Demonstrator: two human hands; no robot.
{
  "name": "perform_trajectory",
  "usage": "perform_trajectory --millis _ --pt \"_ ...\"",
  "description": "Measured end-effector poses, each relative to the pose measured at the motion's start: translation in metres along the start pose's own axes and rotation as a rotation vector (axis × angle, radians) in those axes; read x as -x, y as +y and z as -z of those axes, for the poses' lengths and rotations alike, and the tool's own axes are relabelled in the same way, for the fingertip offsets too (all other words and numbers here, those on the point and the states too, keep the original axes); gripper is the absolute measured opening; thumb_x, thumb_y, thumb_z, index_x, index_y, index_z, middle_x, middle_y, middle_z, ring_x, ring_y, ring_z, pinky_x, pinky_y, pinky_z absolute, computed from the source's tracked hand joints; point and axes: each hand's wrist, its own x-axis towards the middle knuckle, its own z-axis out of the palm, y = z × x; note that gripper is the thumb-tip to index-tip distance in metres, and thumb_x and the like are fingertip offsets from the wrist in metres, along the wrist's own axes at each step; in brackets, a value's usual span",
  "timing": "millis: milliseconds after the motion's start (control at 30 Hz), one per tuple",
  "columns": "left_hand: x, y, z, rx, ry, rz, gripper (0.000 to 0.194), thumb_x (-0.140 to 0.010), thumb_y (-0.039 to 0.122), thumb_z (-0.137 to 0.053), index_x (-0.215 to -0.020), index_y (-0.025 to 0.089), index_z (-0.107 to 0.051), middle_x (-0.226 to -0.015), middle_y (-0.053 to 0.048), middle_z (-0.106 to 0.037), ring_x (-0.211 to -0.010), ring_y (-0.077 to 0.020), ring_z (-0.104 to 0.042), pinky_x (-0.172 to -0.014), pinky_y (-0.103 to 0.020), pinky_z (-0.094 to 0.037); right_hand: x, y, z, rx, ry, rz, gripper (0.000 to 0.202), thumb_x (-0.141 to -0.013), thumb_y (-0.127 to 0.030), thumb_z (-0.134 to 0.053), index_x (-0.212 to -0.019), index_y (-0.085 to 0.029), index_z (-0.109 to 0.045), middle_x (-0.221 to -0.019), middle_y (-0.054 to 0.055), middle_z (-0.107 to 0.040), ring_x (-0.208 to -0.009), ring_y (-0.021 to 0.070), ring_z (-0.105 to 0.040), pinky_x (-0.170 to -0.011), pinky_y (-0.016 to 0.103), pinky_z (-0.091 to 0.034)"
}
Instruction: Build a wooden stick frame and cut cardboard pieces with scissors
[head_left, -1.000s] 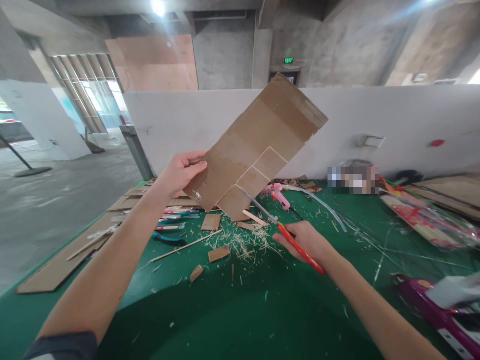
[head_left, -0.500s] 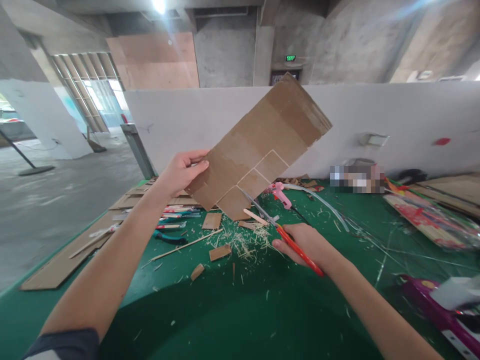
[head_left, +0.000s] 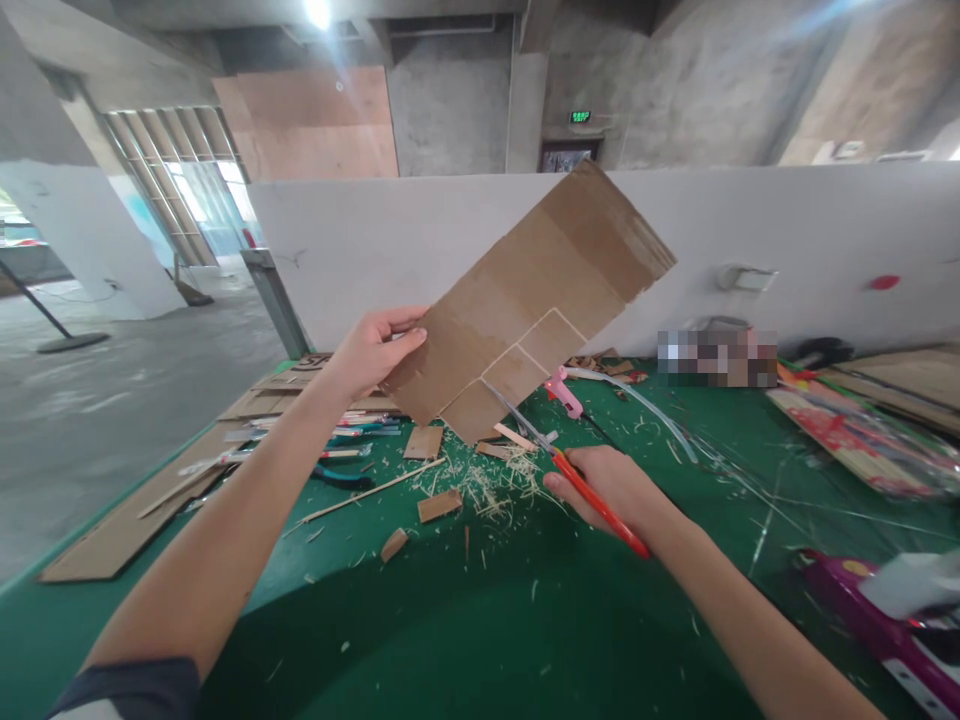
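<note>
My left hand point(head_left: 382, 350) pinches the lower left end of a brown cardboard piece point(head_left: 540, 270), thumb on the near face. The cardboard is held tilted above the table, its far end raised to the right. Pale lines on its face mark out small rectangles along the lower edge. My right hand point(head_left: 600, 485) grips red-handled scissors point(head_left: 592, 500), whose blades point up and left. The blades lie at the lower edge of the cardboard, their tips by a pale line. Some of the right fingers are hidden behind the handles.
Wood shavings point(head_left: 487, 485), small cardboard scraps point(head_left: 440, 505) and a thin stick point(head_left: 375, 490) lie on the green table point(head_left: 450, 640). A pink glue gun point(head_left: 564, 393) is behind the scissors. Long cardboard strips point(head_left: 127, 530) line the left edge; a purple device point(head_left: 855, 600) sits at right.
My left hand and the cardboard have shifted slightly right and down. The lower flap by the blades now sits closer in line with the rest. My right hand and the scissors have hardly moved.
</note>
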Motion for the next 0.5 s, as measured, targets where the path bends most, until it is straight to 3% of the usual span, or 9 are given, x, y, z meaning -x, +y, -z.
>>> perform_trajectory --millis 500 --pt "0.001 0.004 0.001 0.004 0.002 -0.001 0.044 -0.078 0.033 -0.06 -0.12 0.02 -0.059 -0.109 -0.008 -0.066 -0.093 -0.023 -0.064 -0.08 -0.038 -0.052 -0.004 0.008 -0.011 -0.012 0.1 0.004 0.048 -0.087 -0.056 -0.036 -0.055 -0.021 -0.041 -0.054 0.004 -0.055 -0.046 0.0137 -0.049 -0.047 0.025 -0.027"
